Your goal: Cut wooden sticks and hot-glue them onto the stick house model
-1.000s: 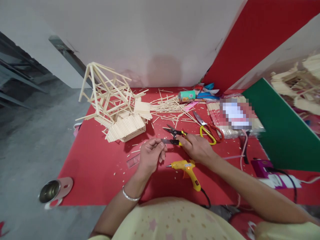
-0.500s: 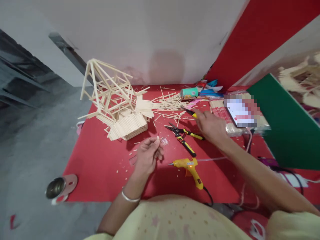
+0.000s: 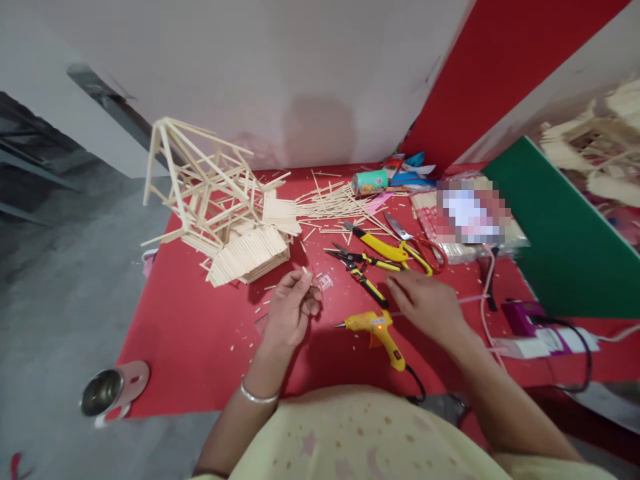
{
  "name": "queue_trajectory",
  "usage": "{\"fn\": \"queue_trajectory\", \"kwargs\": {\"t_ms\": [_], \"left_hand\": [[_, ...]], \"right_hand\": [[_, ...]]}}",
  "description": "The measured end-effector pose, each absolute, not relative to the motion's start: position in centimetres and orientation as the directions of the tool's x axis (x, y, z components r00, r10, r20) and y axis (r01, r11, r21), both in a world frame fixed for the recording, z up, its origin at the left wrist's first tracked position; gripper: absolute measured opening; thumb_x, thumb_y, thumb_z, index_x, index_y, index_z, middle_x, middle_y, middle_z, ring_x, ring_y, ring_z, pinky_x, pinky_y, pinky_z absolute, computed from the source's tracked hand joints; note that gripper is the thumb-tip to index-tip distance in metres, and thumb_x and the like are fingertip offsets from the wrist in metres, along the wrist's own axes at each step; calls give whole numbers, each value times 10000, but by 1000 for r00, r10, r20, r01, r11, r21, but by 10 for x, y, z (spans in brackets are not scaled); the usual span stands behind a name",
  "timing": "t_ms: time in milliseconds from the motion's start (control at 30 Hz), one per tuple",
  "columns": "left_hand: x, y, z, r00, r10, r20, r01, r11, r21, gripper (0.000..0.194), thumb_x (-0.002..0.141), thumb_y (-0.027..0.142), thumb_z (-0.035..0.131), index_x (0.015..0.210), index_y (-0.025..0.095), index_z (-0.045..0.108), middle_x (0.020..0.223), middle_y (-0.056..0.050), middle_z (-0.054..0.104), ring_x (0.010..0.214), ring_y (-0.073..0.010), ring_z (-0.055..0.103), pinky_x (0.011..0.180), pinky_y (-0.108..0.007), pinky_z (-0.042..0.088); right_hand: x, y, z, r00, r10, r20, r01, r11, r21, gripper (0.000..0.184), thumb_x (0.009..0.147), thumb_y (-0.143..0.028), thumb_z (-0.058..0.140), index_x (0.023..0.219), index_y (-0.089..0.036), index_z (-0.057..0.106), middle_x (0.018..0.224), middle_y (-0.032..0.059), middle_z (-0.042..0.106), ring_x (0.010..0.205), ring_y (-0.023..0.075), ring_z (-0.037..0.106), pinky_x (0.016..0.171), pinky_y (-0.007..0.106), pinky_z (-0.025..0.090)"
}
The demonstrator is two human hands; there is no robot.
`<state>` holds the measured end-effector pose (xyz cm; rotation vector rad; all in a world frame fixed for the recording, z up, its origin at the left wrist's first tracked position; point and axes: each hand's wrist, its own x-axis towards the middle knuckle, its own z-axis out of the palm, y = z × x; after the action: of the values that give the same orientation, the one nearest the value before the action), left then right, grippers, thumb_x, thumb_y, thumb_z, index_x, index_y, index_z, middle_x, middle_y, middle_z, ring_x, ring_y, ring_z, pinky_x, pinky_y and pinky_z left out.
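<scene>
My left hand (image 3: 291, 308) hovers over the red mat (image 3: 185, 333), its fingers pinched on a short wooden stick piece (image 3: 305, 271). My right hand (image 3: 427, 303) is empty, fingers spread, just right of the yellow glue gun (image 3: 377, 331) and below the black-and-yellow pliers (image 3: 361, 266). A yellow utility knife (image 3: 377, 245) lies beyond the pliers, next to red-and-yellow scissors (image 3: 417, 250). A wooden stick house frame (image 3: 220, 203) stands at the mat's far left.
Loose sticks (image 3: 333, 203) are scattered at the back of the mat. A green can (image 3: 369, 181), a blurred packet (image 3: 470, 217), a green board (image 3: 565, 240), a purple plug and cables (image 3: 530, 323) sit right. A metal cup (image 3: 103, 393) stands on the floor.
My right hand put the yellow utility knife down beside the scissors and drew back toward the glue gun. My left hand stays pinched on the small stick.
</scene>
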<state>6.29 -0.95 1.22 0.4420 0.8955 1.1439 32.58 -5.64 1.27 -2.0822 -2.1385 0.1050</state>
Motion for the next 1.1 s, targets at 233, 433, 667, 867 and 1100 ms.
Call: {"fn": "queue_trajectory", "kwargs": {"t_ms": [233, 433, 667, 867, 1100], "left_hand": [[63, -14, 13, 136, 926, -353, -574, 364, 733, 347, 717, 340, 874, 836, 181, 590, 648, 27, 657, 452, -69, 555, 359, -139, 376], [54, -14, 20, 99, 953, -286, -603, 286, 745, 317, 705, 312, 880, 845, 153, 645, 688, 4, 683, 496, -66, 584, 392, -142, 399], [53, 15, 29, 119, 920, -374, -731, 336, 594, 324, 637, 237, 896, 772, 139, 618, 642, 30, 644, 467, -35, 530, 383, -125, 337], [58, 32, 41, 147, 862, -485, -817, 382, 431, 261, 682, 138, 843, 767, 134, 596, 650, 29, 619, 481, -16, 505, 392, -108, 296], [63, 41, 43, 183, 838, -514, -862, 388, 327, 197, 727, 99, 789, 772, 126, 599, 665, 33, 597, 496, -3, 501, 398, -96, 303]], "right_hand": [[302, -155, -29, 179, 954, -239, 930, -243, -274, 484, 875, -651, 565, 1093, -229, 659, 1047, 94, 737, 831, 259, 712, 622, 297, 418], [306, -161, -51, 166, 961, -219, 795, -262, -547, 464, 854, -463, 535, 1203, -174, 633, 1092, 131, 734, 916, 276, 714, 785, 359, 522], [292, -148, -2, 267, 947, -177, 541, -299, -786, 346, 817, -488, 611, 964, -178, 654, 758, 19, 681, 661, 186, 610, 606, 272, 493], [283, -125, 19, 258, 957, -129, 384, -225, -896, 323, 836, -477, 671, 975, -186, 656, 798, 19, 650, 672, 170, 590, 611, 269, 521], [284, -107, 19, 226, 965, -129, 355, -205, -912, 308, 843, -460, 695, 999, -197, 657, 812, 8, 640, 682, 163, 581, 617, 266, 529]]}}
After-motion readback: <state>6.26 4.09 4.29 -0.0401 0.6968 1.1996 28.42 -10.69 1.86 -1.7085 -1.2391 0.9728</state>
